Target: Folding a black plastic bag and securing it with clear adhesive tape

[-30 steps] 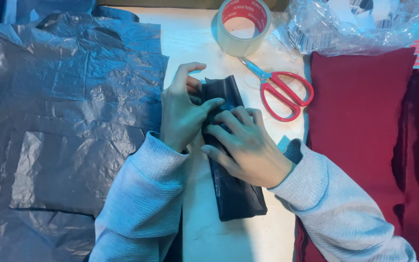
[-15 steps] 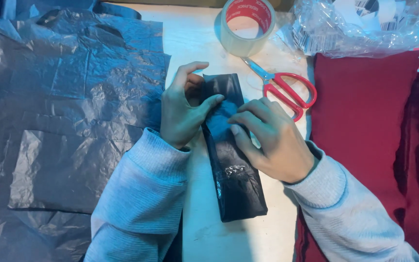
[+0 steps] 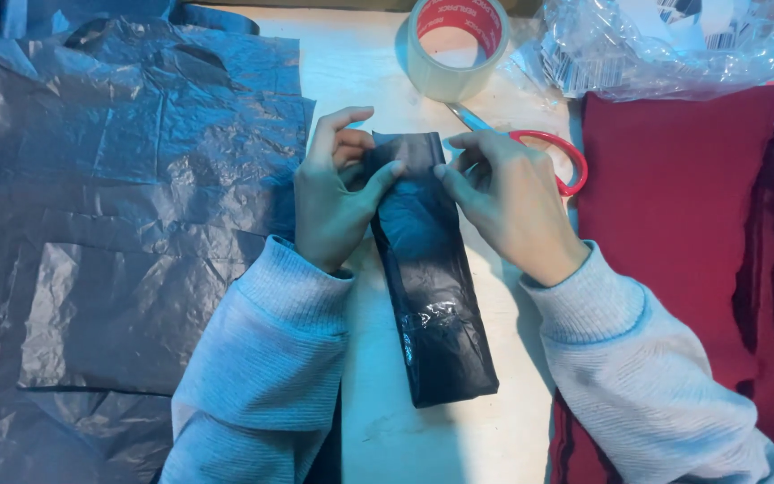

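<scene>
A long narrow parcel wrapped in black plastic [image 3: 432,287] lies lengthwise on the white table. My left hand [image 3: 333,202] grips its far end from the left, thumb pressed on top. My right hand [image 3: 508,202] pinches the same end from the right with its fingertips. Both wrists are in light grey sleeves. The near end of the parcel lies free between my forearms.
Dark grey plastic bags [image 3: 118,224] spread over the table's left half. A roll of clear tape [image 3: 456,45] stands at the back. Red-handled scissors [image 3: 553,152] lie partly under my right hand. Folded dark red cloth [image 3: 674,233] sits right, crumpled clear plastic [image 3: 674,45] behind it.
My right hand slid off the middle of the parcel up to its far end, uncovering the wrapped length. The left hand stayed at the far end.
</scene>
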